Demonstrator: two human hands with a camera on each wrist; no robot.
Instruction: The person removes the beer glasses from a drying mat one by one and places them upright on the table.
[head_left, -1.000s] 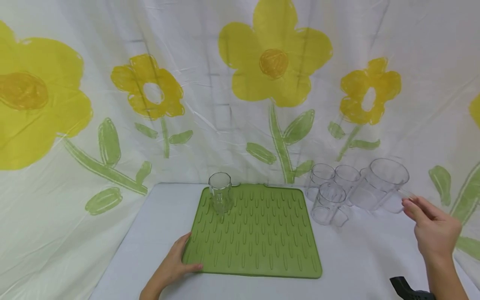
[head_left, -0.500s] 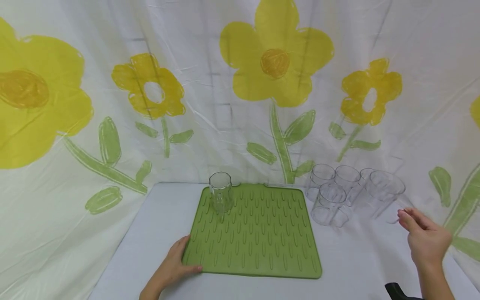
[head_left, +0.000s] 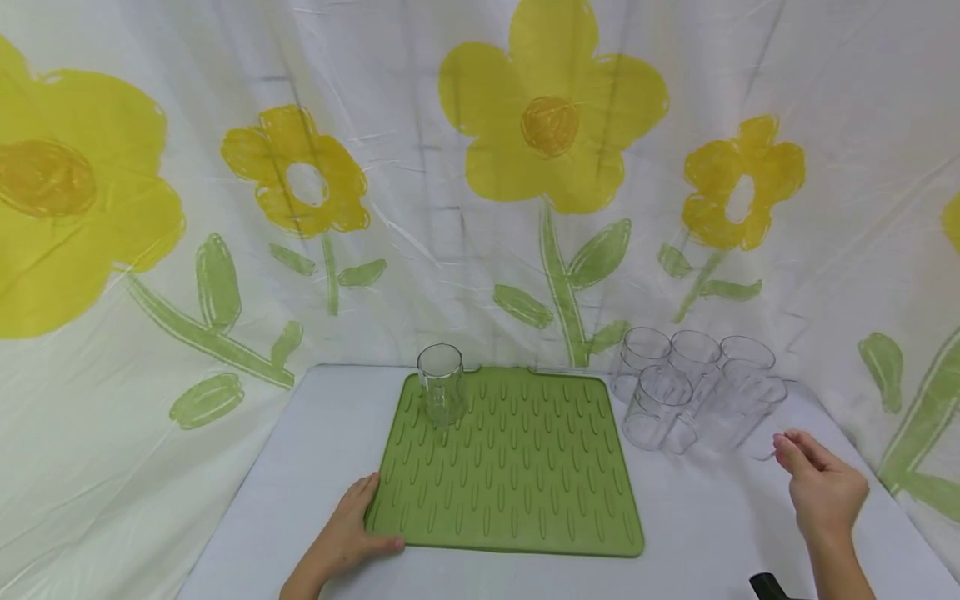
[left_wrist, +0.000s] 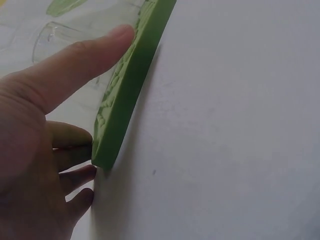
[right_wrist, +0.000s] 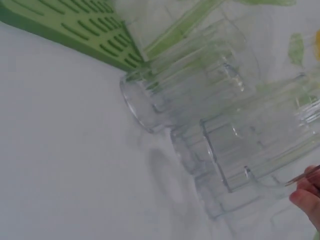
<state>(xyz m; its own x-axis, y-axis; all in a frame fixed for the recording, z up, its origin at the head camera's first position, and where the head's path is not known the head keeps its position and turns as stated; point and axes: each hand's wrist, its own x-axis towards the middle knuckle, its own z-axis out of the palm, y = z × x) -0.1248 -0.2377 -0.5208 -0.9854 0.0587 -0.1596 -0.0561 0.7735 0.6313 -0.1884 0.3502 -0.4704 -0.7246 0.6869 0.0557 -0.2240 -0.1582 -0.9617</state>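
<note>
A clear glass mug (head_left: 753,400) is pinched by its handle in my right hand (head_left: 828,487); in the right wrist view this mug (right_wrist: 265,137) looks raised off the table, beside other glass mugs. My left hand (head_left: 341,529) rests at the near left corner of a green ridged mat (head_left: 517,475). Its thumb lies along the near edge and its spread fingers touch the left edge. In the left wrist view the mat's side (left_wrist: 135,85) shows past the thumb. One clear glass mug (head_left: 441,379) stands upright on the mat's far left corner.
Several more clear mugs (head_left: 657,408) stand close together right of the mat, partly overlapping the held one in view. A white table (head_left: 697,533) lies under everything, with a flower-printed curtain (head_left: 420,250) behind. A black object (head_left: 768,586) shows under the right wrist.
My right hand has moved left and toward me with the mug, which has come down nearer the other mugs. The left hand and the mat are nearly still.
</note>
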